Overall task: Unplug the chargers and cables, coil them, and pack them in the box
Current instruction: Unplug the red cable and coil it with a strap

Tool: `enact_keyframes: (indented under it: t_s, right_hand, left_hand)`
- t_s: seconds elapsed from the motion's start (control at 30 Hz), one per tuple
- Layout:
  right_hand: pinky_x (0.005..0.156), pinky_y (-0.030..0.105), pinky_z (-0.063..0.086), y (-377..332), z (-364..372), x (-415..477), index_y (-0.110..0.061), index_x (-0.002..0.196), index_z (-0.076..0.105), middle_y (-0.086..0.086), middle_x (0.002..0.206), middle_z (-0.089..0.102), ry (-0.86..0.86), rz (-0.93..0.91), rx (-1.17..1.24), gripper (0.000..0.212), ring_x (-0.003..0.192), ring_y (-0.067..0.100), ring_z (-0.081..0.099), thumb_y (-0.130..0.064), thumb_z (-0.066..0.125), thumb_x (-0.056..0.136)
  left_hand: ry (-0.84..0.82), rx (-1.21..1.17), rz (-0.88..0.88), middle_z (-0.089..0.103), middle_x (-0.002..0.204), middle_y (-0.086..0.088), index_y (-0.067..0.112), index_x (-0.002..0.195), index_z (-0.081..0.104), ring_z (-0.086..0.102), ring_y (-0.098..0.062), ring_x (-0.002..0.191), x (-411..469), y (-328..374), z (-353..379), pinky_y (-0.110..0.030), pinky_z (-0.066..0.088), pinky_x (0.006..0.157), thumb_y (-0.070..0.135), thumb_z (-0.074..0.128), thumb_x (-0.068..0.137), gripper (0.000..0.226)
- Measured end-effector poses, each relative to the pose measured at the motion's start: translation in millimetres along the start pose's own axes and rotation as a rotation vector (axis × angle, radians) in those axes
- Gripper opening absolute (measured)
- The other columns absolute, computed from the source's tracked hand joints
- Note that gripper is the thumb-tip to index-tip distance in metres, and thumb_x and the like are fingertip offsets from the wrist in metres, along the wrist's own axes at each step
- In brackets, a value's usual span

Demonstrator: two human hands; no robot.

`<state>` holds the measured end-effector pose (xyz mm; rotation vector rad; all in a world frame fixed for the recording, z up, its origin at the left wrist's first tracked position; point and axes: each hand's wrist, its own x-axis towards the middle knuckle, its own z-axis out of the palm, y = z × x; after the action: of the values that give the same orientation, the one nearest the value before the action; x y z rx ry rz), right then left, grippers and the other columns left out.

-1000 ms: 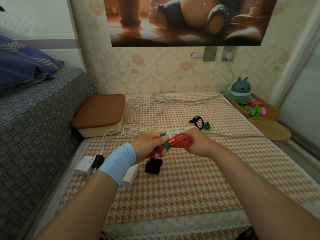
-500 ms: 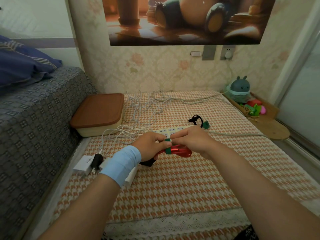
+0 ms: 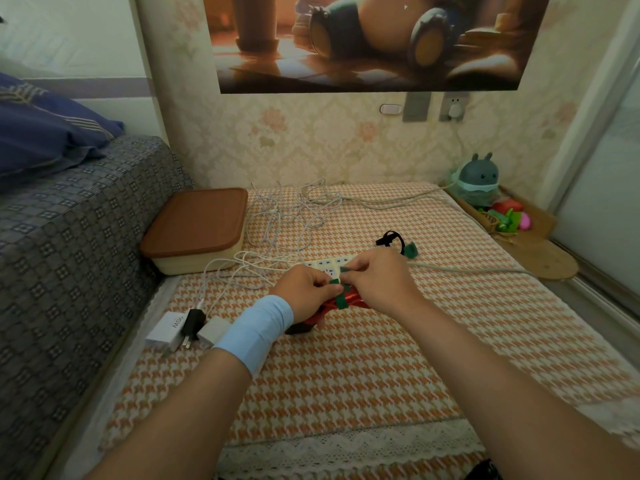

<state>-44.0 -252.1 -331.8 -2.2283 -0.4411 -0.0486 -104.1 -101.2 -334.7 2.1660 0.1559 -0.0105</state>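
At mid-frame our left hand [image 3: 304,292] grips the coiled red cable [image 3: 354,301] steady so our right hand [image 3: 379,282], fingers curled, can pinch the green strap [image 3: 341,302], apparently binding the coil.

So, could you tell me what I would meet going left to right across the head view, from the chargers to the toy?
90W charger → black plug → left hand gripping the red cable → green strap pinched by the right hand → toy.

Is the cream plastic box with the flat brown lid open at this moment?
No, the flat brown lid lies closed on top of the cream plastic box.
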Motion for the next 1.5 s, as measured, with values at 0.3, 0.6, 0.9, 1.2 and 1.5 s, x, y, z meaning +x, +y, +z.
enact_keyframes:
  t_s: [0.3,0.6,0.9,1.2,1.5]
  right_hand:
    - [0.083,0.025,0.049,-11.6,0.4,-13.1,-0.015,0.089,0.078,-0.008,0.086,0.068,-0.021,-0.355,-0.061,0.009,0.086,0.005,0.058,-0.014,0.071,0.093]
    - [0.081,0.018,0.044,-5.5,10.8,-10.1,-0.012,0.082,0.078,-0.004,0.085,0.070,-0.110,-0.653,-0.058,0.007,0.093,0.012,0.056,-0.006,0.076,0.085]
    - [0.080,0.009,0.048,4.8,3.9,-4.0,-0.016,0.099,0.082,-0.006,0.103,0.072,-0.156,-0.651,-0.062,0.013,0.088,-0.003,0.062,-0.018,0.079,0.087]
    - [0.078,0.018,0.052,0.8,2.2,-6.5,-0.012,0.089,0.081,-0.003,0.092,0.072,-0.126,-0.705,-0.104,0.009,0.080,0.004,0.063,-0.015,0.083,0.081]
    - [0.055,0.028,0.036,3.0,4.1,-5.1,-0.010,0.082,0.056,0.001,0.078,0.056,0.064,-0.934,-0.424,0.024,0.071,0.017,0.050,-0.006,0.079,0.075]
  left_hand:
    - [-0.009,-0.285,-0.291,0.068,0.063,-0.010,0.000,0.083,0.069,0.056,-0.021,0.037,-1.2,7.4,-0.8,-0.026,0.047,0.043,0.014,0.058,0.095,0.022]
    - [0.060,-0.336,-0.358,0.062,0.060,-0.009,0.003,0.072,0.062,0.045,-0.019,0.036,1.9,-5.0,-8.4,-0.031,0.039,0.050,0.010,0.053,0.095,0.025]
    - [0.147,-0.552,-0.391,0.065,0.059,-0.011,-0.002,0.074,0.064,0.045,-0.017,0.031,5.9,-11.0,-9.9,-0.040,0.047,0.071,0.021,0.059,0.097,0.033]
    - [0.120,-0.422,-0.300,0.070,0.070,-0.014,-0.003,0.089,0.069,0.055,-0.021,0.041,-1.4,-8.4,-13.7,-0.025,0.049,0.047,0.021,0.058,0.097,0.028]
    - [-0.022,-0.558,-0.182,0.071,0.087,-0.023,0.002,0.089,0.069,0.066,-0.028,0.059,-5.4,-8.9,-22.9,-0.029,0.051,0.054,0.020,0.061,0.096,0.021]
